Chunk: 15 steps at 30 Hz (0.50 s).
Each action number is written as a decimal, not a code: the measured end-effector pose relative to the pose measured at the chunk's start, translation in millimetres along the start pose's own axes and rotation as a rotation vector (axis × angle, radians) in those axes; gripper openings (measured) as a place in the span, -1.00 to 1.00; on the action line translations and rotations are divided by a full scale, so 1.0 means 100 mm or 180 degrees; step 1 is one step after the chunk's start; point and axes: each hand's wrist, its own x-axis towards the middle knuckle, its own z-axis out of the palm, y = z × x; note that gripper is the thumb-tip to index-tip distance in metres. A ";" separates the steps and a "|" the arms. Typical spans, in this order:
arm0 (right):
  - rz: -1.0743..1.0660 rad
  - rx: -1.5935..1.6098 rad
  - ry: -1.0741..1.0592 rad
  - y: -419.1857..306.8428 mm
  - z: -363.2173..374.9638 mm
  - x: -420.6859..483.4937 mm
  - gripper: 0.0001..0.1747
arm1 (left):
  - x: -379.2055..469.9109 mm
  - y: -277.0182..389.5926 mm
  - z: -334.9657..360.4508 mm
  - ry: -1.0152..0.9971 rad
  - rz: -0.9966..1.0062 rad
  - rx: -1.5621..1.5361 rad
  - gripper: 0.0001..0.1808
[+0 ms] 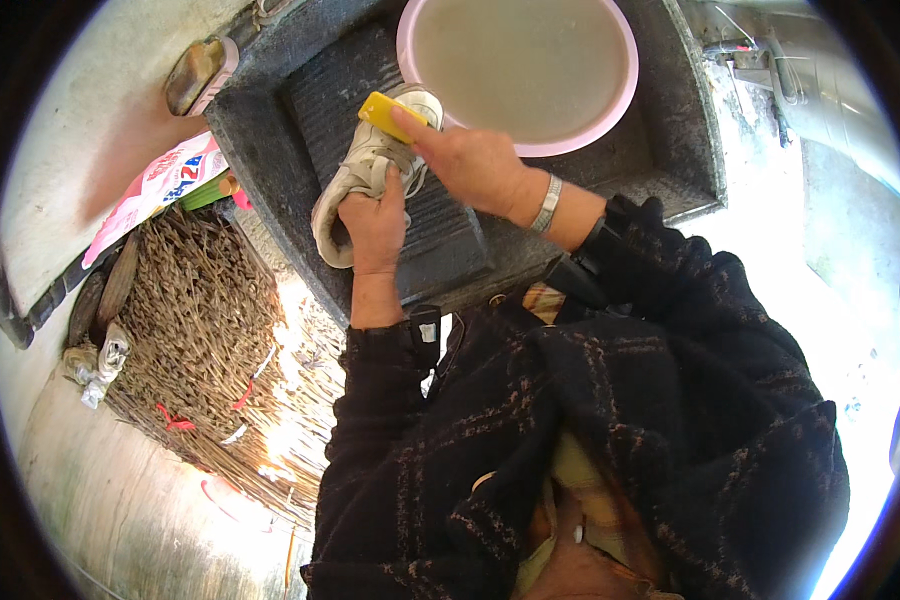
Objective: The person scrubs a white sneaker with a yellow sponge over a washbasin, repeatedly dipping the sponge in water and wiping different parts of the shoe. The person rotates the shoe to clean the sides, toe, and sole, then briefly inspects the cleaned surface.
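A pale lace-up shoe (363,163) is held over the ribbed washboard slope (322,97) of a dark stone sink. My left hand (375,225) grips it at the ankle opening, the fingers inside and the thumb over the laces (390,156). In my right hand (480,165) is a yellow brush (387,114), pressed against the shoe's toe end. Its bristles are hidden beneath the yellow back. Just beyond the toe stands a pink-rimmed basin (630,67) full of cloudy water.
The sink's thick wall (251,176) runs around the basin. A soap dish (201,75) with a brownish block hangs on the left wall. Below it are a pink-and-white printed bag (157,180) and a bundle of dry stalks (195,300). Metal pipework (772,64) stands at the right.
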 end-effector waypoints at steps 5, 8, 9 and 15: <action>-0.0054 -0.0204 -0.0378 -0.19 -0.47 0.53 -0.56 | -0.20 -0.26 0.17 0.0031 0.1660 0.2314 -0.61; 0.0150 0.0067 -0.0274 -0.20 -0.57 0.30 -0.61 | -0.38 -0.45 0.24 -0.0330 0.1455 0.2186 -0.49; 0.0249 0.0131 -0.0274 -0.19 -0.57 0.18 -0.62 | -0.40 -0.51 0.27 -0.0401 0.1544 0.2240 -0.49; -0.0268 0.0475 -0.0136 -0.11 -0.46 -0.19 -0.61 | -0.41 -0.53 0.22 -0.0089 0.1343 0.1658 -0.56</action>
